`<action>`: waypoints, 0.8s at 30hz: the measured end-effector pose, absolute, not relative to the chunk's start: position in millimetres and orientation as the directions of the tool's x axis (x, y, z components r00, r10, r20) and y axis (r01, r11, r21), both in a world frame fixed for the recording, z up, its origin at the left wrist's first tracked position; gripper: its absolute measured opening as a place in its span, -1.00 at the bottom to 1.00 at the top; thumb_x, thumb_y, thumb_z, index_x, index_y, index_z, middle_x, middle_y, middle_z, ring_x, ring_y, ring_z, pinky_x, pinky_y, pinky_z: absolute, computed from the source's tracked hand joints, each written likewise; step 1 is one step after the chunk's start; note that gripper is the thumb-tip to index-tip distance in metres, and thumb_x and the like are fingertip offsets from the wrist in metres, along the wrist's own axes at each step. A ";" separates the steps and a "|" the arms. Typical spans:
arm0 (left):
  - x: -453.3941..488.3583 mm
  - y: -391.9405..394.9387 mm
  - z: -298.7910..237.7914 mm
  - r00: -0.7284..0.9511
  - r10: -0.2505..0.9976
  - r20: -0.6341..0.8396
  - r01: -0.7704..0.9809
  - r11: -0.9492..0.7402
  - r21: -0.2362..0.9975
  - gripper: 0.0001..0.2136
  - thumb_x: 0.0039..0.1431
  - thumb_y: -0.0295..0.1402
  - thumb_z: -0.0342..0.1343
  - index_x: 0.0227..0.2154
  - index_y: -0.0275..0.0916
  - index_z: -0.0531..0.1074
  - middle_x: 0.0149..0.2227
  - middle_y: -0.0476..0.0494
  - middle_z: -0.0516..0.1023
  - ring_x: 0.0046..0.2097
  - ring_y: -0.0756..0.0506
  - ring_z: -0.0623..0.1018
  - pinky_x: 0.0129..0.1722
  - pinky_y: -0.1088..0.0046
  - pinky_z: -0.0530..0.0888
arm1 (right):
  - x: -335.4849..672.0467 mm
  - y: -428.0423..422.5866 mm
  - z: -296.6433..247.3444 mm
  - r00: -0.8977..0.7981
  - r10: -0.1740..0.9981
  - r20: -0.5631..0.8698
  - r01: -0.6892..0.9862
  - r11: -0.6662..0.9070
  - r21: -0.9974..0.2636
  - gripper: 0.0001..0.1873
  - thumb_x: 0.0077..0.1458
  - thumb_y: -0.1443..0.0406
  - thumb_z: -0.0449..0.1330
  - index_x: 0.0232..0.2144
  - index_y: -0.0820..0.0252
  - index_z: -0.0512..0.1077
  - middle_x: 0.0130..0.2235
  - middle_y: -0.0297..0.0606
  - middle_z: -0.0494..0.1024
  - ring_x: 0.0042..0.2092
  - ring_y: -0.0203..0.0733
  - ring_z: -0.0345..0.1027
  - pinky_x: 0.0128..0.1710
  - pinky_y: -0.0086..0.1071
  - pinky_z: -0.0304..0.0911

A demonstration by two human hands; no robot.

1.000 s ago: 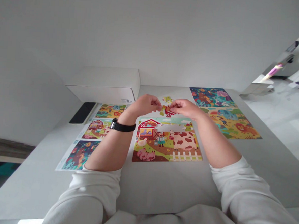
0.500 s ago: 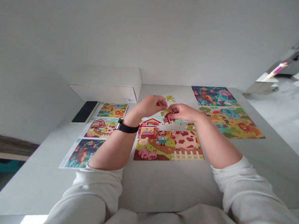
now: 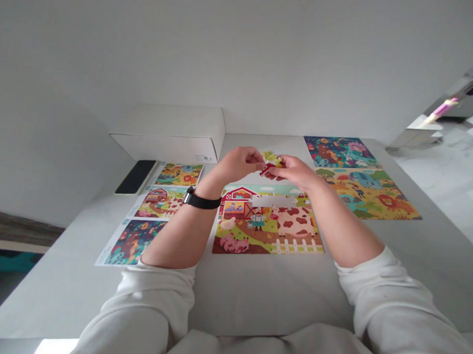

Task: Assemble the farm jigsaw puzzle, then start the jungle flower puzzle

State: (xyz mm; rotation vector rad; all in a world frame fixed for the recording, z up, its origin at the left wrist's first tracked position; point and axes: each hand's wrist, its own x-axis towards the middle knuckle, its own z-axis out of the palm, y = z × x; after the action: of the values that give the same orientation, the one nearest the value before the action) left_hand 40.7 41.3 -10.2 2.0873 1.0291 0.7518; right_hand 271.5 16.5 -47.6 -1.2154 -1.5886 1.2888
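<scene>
Head view: the left hand [image 3: 239,165] and the right hand [image 3: 295,171] keep their grip closed, nearly meeting on a red barn jigsaw piece [image 3: 267,171]. A yellow-green piece [image 3: 272,158] touches it, just above the top edge of the farm puzzle [image 3: 268,237] on the tabletop [image 3: 253,290].

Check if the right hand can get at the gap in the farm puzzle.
Likely yes. The right hand sits just above the gap in the farm puzzle, with nothing between them. It shares the red piece with the left hand, which doesn't block the way.
</scene>
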 end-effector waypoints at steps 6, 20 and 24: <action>34.6 44.9 -10.5 0.577 0.804 0.142 0.461 -0.464 0.756 -0.92 0.17 -0.37 0.29 -0.32 -0.21 0.66 -0.39 -0.08 0.69 -0.34 -0.04 0.60 -0.31 0.46 0.43 | 273.3 14.2 -48.3 -0.342 0.940 -0.021 0.274 0.078 -0.959 -0.63 0.09 0.08 0.48 -0.16 0.09 0.51 -0.22 -0.27 0.63 -0.23 -0.17 0.53 -0.28 -0.36 0.43; 35.1 48.8 -19.6 0.654 0.756 0.004 0.573 -0.499 0.650 -0.80 0.12 -0.42 0.20 -0.28 -0.22 0.73 -0.28 -0.13 0.76 -0.24 -0.09 0.70 -0.26 0.48 0.50 | 271.0 14.4 -49.7 -0.394 0.916 -0.072 0.522 0.158 -0.838 -0.78 0.10 0.17 0.38 -0.26 0.18 0.57 -0.35 -0.27 0.62 -0.34 -0.20 0.43 -0.30 -0.36 0.25; 36.7 45.6 -17.0 0.661 0.749 -0.041 0.614 -0.509 0.603 -0.75 0.10 -0.46 0.17 -0.26 -0.20 0.74 -0.27 -0.11 0.77 -0.22 -0.09 0.69 -0.24 0.48 0.49 | 270.5 13.9 -50.5 -0.386 0.920 -0.074 0.593 0.186 -0.783 -0.80 0.10 0.21 0.38 -0.24 0.17 0.57 -0.34 -0.28 0.63 -0.32 -0.20 0.43 -0.31 -0.37 0.24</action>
State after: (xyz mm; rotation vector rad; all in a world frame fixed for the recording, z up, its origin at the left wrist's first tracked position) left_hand 36.7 45.6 -17.0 2.2888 1.0512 0.3002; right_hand 270.5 13.9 -50.5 -1.4188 -2.0530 1.0592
